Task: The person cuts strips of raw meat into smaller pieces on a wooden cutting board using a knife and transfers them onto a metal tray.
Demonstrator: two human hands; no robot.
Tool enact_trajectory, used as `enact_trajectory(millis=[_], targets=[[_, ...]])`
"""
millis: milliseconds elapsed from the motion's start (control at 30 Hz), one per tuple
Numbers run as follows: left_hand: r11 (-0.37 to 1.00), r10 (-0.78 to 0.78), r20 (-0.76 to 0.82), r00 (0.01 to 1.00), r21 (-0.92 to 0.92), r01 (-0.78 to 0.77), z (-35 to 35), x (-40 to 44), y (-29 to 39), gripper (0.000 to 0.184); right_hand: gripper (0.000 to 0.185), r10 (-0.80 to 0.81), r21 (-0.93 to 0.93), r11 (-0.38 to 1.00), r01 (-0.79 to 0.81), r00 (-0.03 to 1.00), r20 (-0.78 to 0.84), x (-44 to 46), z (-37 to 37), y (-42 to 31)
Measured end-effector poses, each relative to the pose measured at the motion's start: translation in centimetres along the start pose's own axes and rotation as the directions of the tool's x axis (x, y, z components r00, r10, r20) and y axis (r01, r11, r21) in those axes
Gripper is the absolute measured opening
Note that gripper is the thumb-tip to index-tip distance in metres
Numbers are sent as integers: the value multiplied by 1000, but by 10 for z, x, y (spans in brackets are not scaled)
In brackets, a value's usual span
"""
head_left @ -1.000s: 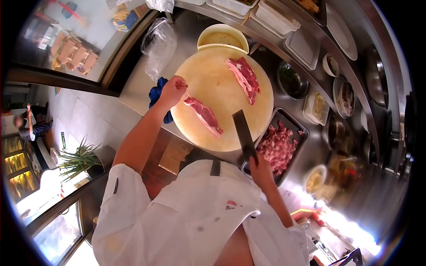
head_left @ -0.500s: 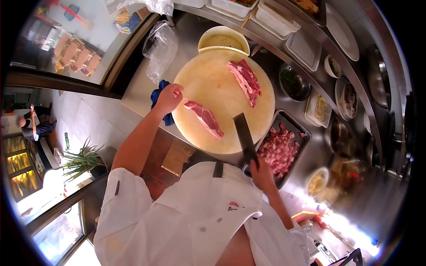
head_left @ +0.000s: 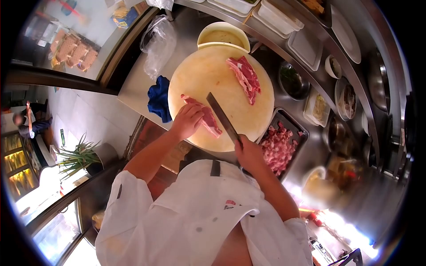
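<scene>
My left hand (head_left: 188, 120) rests on a strip of raw meat (head_left: 207, 119), fingers together and pressing its near-left part against the round cutting board (head_left: 213, 80). In my right hand (head_left: 249, 153) is the handle of a cleaver (head_left: 224, 119). Its dark blade slants up and left over the board, just right of the strip, seen nearly edge-on. I cannot tell whether the blade touches the board. A second, larger piece of raw meat (head_left: 245, 79) lies at the board's upper right, apart from both hands.
Beside the board at right sits a metal tray (head_left: 293, 150) of diced meat (head_left: 278, 148). A blue cloth (head_left: 159, 98) and a plastic bag (head_left: 159, 46) lie left. A cream container (head_left: 224, 36) adjoins the far edge. Bowls and a shelf (head_left: 306, 26) line the right; a person (head_left: 33, 122) is far left.
My left hand has moved from the board's left edge by the blue cloth onto the meat strip. My right hand has brought the cleaver left, closer to the strip, and turned its blade.
</scene>
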State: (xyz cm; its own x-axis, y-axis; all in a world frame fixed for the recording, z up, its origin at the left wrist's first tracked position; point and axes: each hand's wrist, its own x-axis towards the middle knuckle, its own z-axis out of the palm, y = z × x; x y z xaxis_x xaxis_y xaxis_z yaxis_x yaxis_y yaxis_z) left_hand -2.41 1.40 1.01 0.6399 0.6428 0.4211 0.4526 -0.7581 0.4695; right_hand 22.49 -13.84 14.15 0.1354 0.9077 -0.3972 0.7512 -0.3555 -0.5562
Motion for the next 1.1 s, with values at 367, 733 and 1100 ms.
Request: enact_trajectory(millis=[367, 733, 1100], targets=[[999, 30, -36, 999, 27, -29, 8, 0, -3, 24, 27, -68, -83, 994, 76, 993, 101, 24, 16, -19], [997, -51, -5, 999, 60, 51, 14, -7, -5, 23, 29, -5, -44, 999, 7, 999, 40, 24, 32, 22], [996, -70, 7, 998, 60, 69, -9, 1, -30, 37, 29, -16, -13, 1000, 16, 1000, 14, 15, 5, 7]])
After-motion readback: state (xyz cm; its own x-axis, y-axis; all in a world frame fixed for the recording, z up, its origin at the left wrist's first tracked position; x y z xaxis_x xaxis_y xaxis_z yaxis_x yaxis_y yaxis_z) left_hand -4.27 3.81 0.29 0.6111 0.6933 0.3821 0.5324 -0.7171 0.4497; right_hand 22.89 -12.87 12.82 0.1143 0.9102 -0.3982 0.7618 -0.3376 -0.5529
